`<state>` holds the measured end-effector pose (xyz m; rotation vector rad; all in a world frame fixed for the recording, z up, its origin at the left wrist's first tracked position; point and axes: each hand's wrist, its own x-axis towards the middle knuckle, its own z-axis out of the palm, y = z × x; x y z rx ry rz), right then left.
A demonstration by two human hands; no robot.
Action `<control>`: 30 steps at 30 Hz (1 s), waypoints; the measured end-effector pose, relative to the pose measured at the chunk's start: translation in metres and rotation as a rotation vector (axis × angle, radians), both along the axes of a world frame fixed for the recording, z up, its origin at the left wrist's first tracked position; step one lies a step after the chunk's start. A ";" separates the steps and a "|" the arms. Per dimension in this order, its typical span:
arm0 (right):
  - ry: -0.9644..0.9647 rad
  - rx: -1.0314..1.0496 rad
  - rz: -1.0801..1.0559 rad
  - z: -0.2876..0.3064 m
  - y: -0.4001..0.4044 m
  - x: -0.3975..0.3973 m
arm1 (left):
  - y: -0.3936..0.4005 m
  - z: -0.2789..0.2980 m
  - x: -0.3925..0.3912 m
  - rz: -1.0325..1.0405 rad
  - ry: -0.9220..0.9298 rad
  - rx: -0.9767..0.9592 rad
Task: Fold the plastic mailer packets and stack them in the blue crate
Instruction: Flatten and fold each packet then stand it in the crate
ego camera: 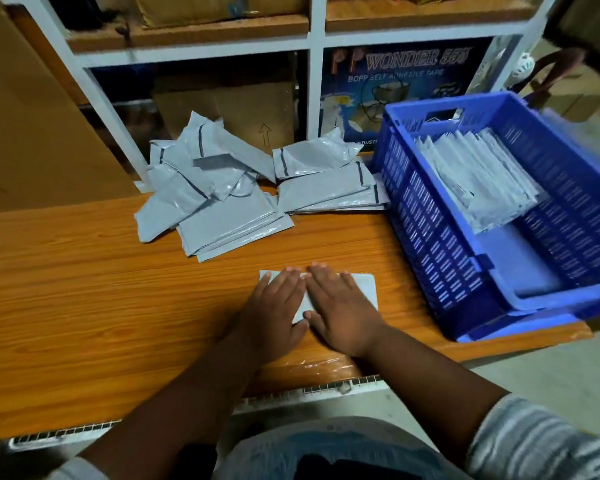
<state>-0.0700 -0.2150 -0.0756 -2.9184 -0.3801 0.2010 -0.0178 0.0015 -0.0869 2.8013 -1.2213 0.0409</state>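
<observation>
Both hands flat on the job here: the left hand [272,306] and the right hand [340,306] lie side by side, fingers straight and spread, palms pressing down on a small folded pale grey plastic mailer packet [364,285] near the front edge of the orange wood-grain surface [84,289]. No pinch, no curl, an open-palmed grip that looks like a crease being flattened. The risk, as I judge it: slick plastic like this may spring open once the palms lift, and a packet that unfolds on its way over will not sit square on the stack. It could also skid on the smooth surface if the pressure is uneven. Out beyond the hands, a loose heap of unfolded grey mailer packets [215,199] sprawls at the back of the surface, with a tidier flat pile [329,188] just beside it to the right. The blue slatted plastic crate [440,244] stands at the right, already holding a leaning row of folded packets [478,178]; its near wall is the one thing to lift over. Behind it all, white shelving [314,95] carries cardboard boxes and a printed tape carton [406,88].
</observation>
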 end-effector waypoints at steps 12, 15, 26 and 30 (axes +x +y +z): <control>0.015 -0.075 -0.156 0.003 -0.015 0.005 | 0.022 0.005 0.031 0.017 0.036 -0.022; 0.058 -0.073 -0.166 -0.002 -0.003 0.011 | 0.008 -0.005 0.039 -0.007 0.100 0.043; 0.055 -0.060 -0.450 0.041 0.006 0.041 | 0.025 0.006 0.075 0.038 0.131 -0.172; 0.190 -0.108 -0.588 0.062 0.016 0.077 | 0.024 0.022 0.088 0.079 0.119 -0.218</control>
